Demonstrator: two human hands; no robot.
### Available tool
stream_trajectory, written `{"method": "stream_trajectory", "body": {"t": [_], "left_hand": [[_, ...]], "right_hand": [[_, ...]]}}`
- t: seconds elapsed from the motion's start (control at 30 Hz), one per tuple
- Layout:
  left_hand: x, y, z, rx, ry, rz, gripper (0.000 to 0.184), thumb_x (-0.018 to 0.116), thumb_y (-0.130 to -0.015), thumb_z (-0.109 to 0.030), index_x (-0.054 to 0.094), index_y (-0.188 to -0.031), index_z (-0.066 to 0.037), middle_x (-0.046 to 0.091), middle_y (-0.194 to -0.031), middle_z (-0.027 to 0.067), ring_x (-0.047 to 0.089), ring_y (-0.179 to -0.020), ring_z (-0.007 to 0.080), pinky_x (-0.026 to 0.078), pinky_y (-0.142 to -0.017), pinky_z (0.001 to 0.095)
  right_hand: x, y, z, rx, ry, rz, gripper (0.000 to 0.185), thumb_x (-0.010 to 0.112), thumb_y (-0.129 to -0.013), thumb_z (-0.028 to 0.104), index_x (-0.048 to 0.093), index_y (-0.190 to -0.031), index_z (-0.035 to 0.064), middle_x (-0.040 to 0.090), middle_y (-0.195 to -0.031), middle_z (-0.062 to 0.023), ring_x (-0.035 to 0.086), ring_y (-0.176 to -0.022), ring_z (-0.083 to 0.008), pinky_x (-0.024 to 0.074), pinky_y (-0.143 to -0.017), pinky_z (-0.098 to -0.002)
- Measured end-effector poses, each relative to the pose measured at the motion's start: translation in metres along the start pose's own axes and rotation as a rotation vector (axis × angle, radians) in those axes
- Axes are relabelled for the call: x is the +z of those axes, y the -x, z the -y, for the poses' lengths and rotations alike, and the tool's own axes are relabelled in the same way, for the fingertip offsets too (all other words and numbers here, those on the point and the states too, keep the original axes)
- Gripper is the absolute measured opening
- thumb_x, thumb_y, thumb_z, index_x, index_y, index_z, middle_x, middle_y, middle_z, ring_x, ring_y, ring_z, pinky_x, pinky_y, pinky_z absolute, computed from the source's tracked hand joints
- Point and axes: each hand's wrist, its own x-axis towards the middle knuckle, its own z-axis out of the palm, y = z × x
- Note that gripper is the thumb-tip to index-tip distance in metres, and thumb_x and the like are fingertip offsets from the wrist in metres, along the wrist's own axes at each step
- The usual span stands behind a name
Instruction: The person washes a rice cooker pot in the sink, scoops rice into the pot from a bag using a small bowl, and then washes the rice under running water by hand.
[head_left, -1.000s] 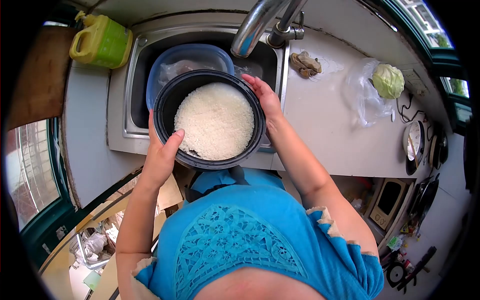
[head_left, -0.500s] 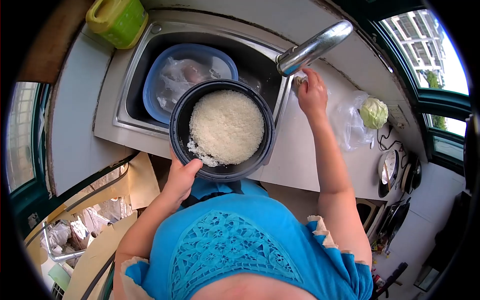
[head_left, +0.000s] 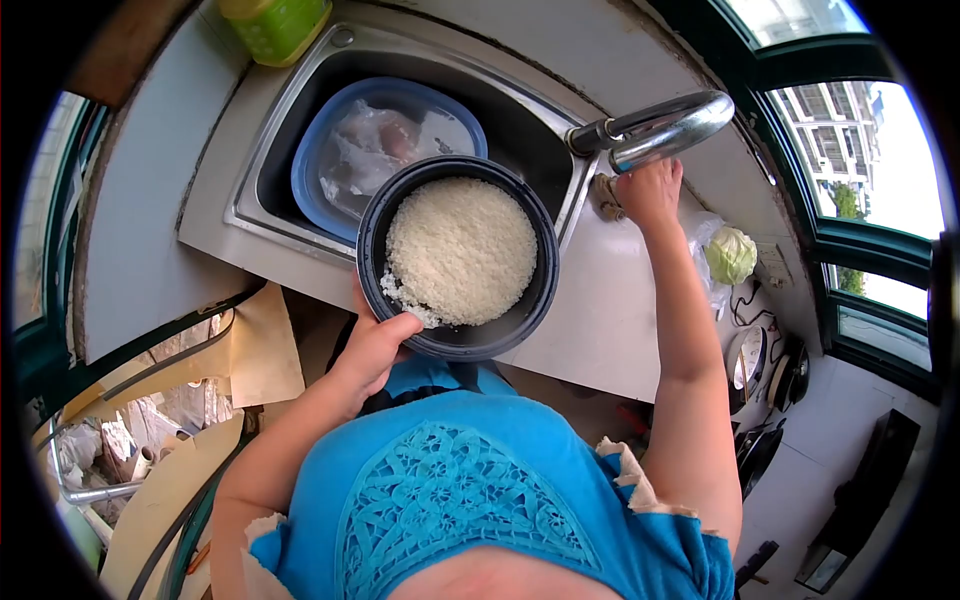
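My left hand [head_left: 378,345] grips the near-left rim of a dark, round rice cooker pot [head_left: 545,270], thumb over the edge. White uncooked rice [head_left: 465,250] covers much of the pot's bottom, with a few clumps near my thumb. The pot is held over the sink's front edge. My right hand [head_left: 650,190] reaches beside and partly under the chrome faucet [head_left: 680,128], its visible fingers stretched out and slightly apart. The spout hides part of that hand. A small brownish object [head_left: 606,197] lies on the counter beside it.
In the metal sink [head_left: 245,215] stands a blue basin [head_left: 305,185] holding clear plastic and something pinkish. A green container [head_left: 275,28] stands at the back left. A cabbage [head_left: 731,255] and plastic bag [head_left: 705,235] lie on the counter at right, near pans [head_left: 788,375].
My right hand has moved away from the brownish object, further right by the faucet. The faucet's spout shows at a different angle. The view has shifted slightly; my left hand still holds the pot.
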Motion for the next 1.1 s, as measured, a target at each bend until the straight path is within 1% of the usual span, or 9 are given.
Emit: {"method": "stream_trajectory", "body": {"t": [0.13, 0.3, 0.43, 0.53, 0.63, 0.83, 0.97, 1.0, 1.1], "left_hand": [[-0.006, -0.005, 0.012, 0.096, 0.064, 0.052, 0.099, 0.051, -0.072, 0.006, -0.009, -0.143, -0.025, 0.028, -0.139, 0.0132, 0.039, -0.125, 0.0272, 0.044, -0.096, 0.0388], [-0.016, -0.014, 0.029, 0.272, 0.052, 0.100, 0.102, 0.050, -0.069, 0.007, -0.013, -0.143, -0.025, 0.028, -0.139, 0.0134, 0.034, -0.128, 0.0272, 0.038, -0.101, 0.0389], [-0.004, 0.002, 0.007, 0.149, 0.042, 0.082, 0.102, 0.051, -0.071, 0.005, -0.015, -0.142, -0.024, 0.027, -0.138, 0.0149, 0.038, -0.125, 0.0279, 0.044, -0.095, 0.0382], [-0.005, -0.001, 0.010, 0.156, 0.049, 0.090, 0.102, 0.051, -0.071, 0.004, -0.018, -0.142, -0.022, 0.027, -0.138, 0.0159, 0.040, -0.124, 0.0286, 0.047, -0.090, 0.0378], [-0.010, -0.012, 0.022, 0.237, 0.067, 0.097, 0.101, 0.052, -0.072, 0.003, -0.019, -0.141, -0.018, 0.028, -0.138, 0.0159, 0.038, -0.125, 0.0274, 0.045, -0.093, 0.0370], [-0.016, -0.018, 0.033, 0.387, 0.043, 0.090, 0.101, 0.055, -0.071, 0.002, -0.017, -0.141, -0.011, 0.029, -0.137, 0.0160, 0.037, -0.125, 0.0250, 0.040, -0.097, 0.0343], [-0.021, -0.024, 0.040, 0.431, 0.050, 0.096, 0.101, 0.056, -0.070, 0.002, -0.015, -0.141, -0.009, 0.028, -0.137, 0.0163, 0.036, -0.125, 0.0244, 0.037, -0.098, 0.0323], [-0.019, -0.021, 0.036, 0.430, 0.101, 0.103, 0.101, 0.057, -0.070, 0.000, -0.014, -0.141, -0.008, 0.028, -0.137, 0.0170, 0.036, -0.125, 0.0253, 0.036, -0.099, 0.0333], [-0.021, -0.023, 0.031, 0.415, 0.071, 0.067, 0.102, 0.059, -0.069, -0.002, -0.011, -0.143, -0.008, 0.027, -0.137, 0.0178, 0.034, -0.126, 0.0262, 0.035, -0.101, 0.0348]], "right_hand": [[-0.051, 0.044, 0.041, -0.050, -0.362, -0.125, 0.025, 0.056, -0.082, 0.011, 0.062, -0.106, 0.0070, 0.058, -0.115, -0.0154, 0.057, -0.103, -0.0292, 0.0480, -0.084, -0.0370], [-0.114, 0.078, 0.100, -0.189, -0.920, 0.086, 0.017, 0.057, -0.082, 0.001, 0.064, -0.097, 0.0008, 0.065, -0.091, -0.0130, 0.063, -0.072, -0.0203, 0.0520, -0.061, -0.0274], [-0.128, 0.083, 0.146, -0.185, -0.914, 0.551, 0.041, 0.060, -0.080, 0.011, 0.051, -0.117, -0.0053, 0.060, -0.105, -0.0189, 0.065, -0.078, -0.0283, 0.0528, -0.067, -0.0342], [-0.069, 0.075, 0.171, -0.155, -0.332, 0.452, 0.057, 0.063, -0.076, 0.016, 0.045, -0.126, -0.0031, 0.059, -0.101, -0.0232, 0.064, -0.085, -0.0328, 0.0519, -0.073, -0.0370], [-0.045, 0.060, 0.214, -0.128, -0.283, 0.533, 0.054, 0.060, -0.076, 0.019, 0.046, -0.123, -0.0044, 0.057, -0.100, -0.0248, 0.062, -0.087, -0.0355, 0.0515, -0.075, -0.0400], [-0.091, 0.075, 0.250, -0.619, -0.338, 0.756, 0.051, 0.055, -0.078, 0.016, 0.046, -0.123, -0.0077, 0.053, -0.109, -0.0240, 0.059, -0.095, -0.0369, 0.0495, -0.080, -0.0430], [-0.077, 0.034, 0.252, -1.084, -0.123, 0.158, 0.041, 0.058, -0.077, 0.020, 0.058, -0.118, 0.0153, 0.053, -0.115, -0.0102, 0.049, -0.110, -0.0293, 0.0418, -0.088, -0.0461], [-0.069, 0.027, 0.246, -0.970, -0.105, 0.252, 0.042, 0.061, -0.077, 0.023, 0.058, -0.119, 0.0225, 0.050, -0.118, -0.0052, 0.045, -0.112, -0.0271, 0.0391, -0.090, -0.0451], [-0.060, 0.036, 0.221, -0.460, -0.128, 0.558, 0.065, 0.067, -0.075, 0.022, 0.041, -0.135, 0.0202, 0.045, -0.123, -0.0160, 0.048, -0.109, -0.0354, 0.0452, -0.087, -0.0464]]}}
